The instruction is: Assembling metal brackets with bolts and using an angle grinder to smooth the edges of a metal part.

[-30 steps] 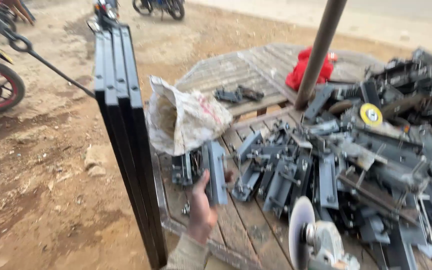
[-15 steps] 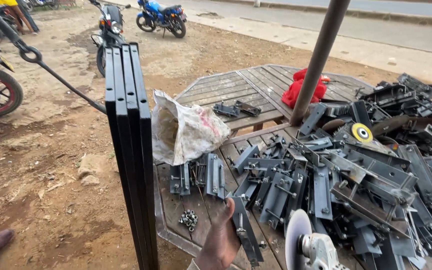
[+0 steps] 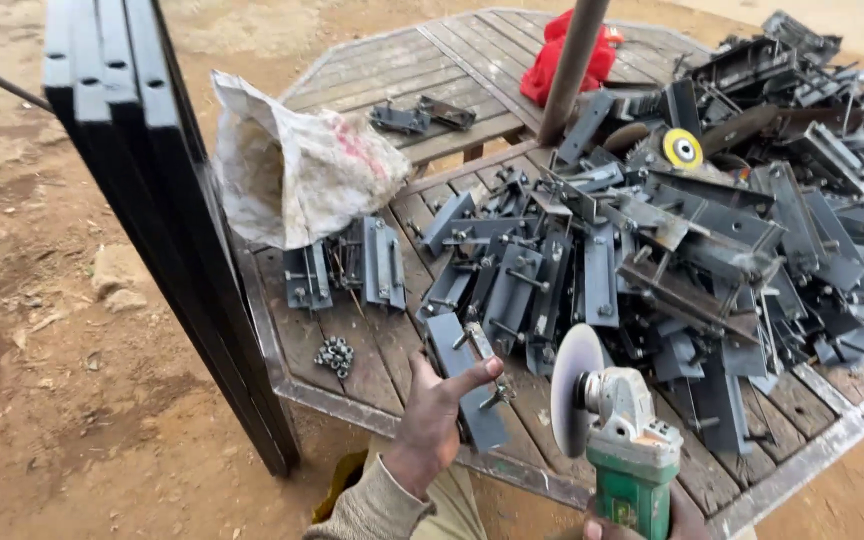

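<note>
One angle grinder (image 3: 620,430), one white sack (image 3: 297,165) and one red cloth (image 3: 570,52) are seen. Three black frames (image 3: 142,180) are counted. The grey metal brackets (image 3: 652,230) are heaped too densely to be counted.

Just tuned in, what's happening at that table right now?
A person stands at a wooden table piled with dark metal brackets. The left hand grips one bracket at the table's near edge, thumb across it. The right hand, mostly out of frame, holds a green angle grinder, disc near that bracket but apart from it. A sack and loose nuts lie nearby.
</note>
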